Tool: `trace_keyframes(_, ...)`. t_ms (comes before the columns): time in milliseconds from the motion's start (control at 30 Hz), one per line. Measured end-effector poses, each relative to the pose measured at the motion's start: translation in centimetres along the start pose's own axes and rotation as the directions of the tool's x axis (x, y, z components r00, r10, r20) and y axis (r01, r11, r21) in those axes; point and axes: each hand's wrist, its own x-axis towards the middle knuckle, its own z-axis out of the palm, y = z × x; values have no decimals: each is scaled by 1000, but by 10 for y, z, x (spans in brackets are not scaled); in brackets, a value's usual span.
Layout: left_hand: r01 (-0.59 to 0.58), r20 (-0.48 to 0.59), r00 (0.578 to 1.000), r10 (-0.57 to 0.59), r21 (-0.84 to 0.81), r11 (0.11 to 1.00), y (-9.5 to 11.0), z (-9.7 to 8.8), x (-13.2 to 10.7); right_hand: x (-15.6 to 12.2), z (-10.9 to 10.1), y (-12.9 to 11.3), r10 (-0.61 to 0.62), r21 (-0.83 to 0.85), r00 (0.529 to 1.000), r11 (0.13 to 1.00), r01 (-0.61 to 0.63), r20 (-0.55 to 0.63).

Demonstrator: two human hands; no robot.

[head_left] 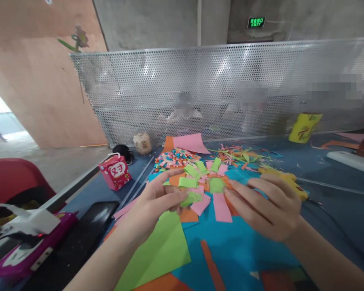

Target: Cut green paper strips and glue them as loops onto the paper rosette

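My left hand (157, 200) pinches a small green paper strip (191, 198) between thumb and fingers, at the edge of a paper flower (210, 188) made of pink, green and orange strips. My right hand (267, 202) rests on the flower's right side, fingers spread flat and pressing on the strips. The flower lies on a blue paper sheet (236, 246).
A green sheet (160, 252) and orange sheets lie near me. A pile of cut strips (176, 157), a pink sheet (191, 142), yellow scissors (286, 180), a red carton (114, 171), a yellow can (305, 127) and a perforated metal screen (218, 81) stand beyond. A black phone (87, 220) lies left.
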Motion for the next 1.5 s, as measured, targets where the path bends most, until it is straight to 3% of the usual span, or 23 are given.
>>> trace_keyframes(600,82,-12,997,-81,39,996,-4,-3,3,6,-2,-1,-56,0,998,998,56,-13)
trace_keyframes(933,184,-3,983,-184,33,982,-6,1,3,5,-2,-4,-70,13,998,997,70,6)
trace_keyframes(1000,184,-10,983,-184,9,983,-5,2,4,2,1,-5,-34,32,999,999,34,9)
trace_keyframes(1067,184,-24,982,-186,-60,981,-2,2,6,-2,6,-5,104,117,995,988,-104,9)
trace_keyframes(1100,166,-36,985,-171,-107,980,0,2,7,-3,9,-4,232,198,972,952,-233,27)
trace_keyframes(1133,126,-57,989,-136,-152,980,2,1,9,-4,13,-4,389,295,918,871,-392,72)
trace_keyframes(1200,-16,-131,991,-11,-206,978,3,-4,13,-6,19,-4,633,477,727,568,-671,268)
trace_keyframes(1233,-102,-182,981,64,-206,973,3,-7,15,-6,21,-4,680,544,624,378,-749,386)
trace_keyframes(1300,-218,-263,949,174,-149,964,1,-12,19,-5,25,-5,647,610,480,29,-792,592)
trace_keyframes(1367,-258,-287,927,241,-21,966,-2,-15,21,-4,27,-8,541,596,411,-224,-771,734)
trace_keyframes(1433,-271,-264,920,290,108,957,-4,-14,21,-4,29,-12,424,536,375,-372,-758,824)
trace_keyframes(1500,-283,-233,917,323,189,940,-4,-11,19,-6,30,-15,341,489,364,-432,-758,867)
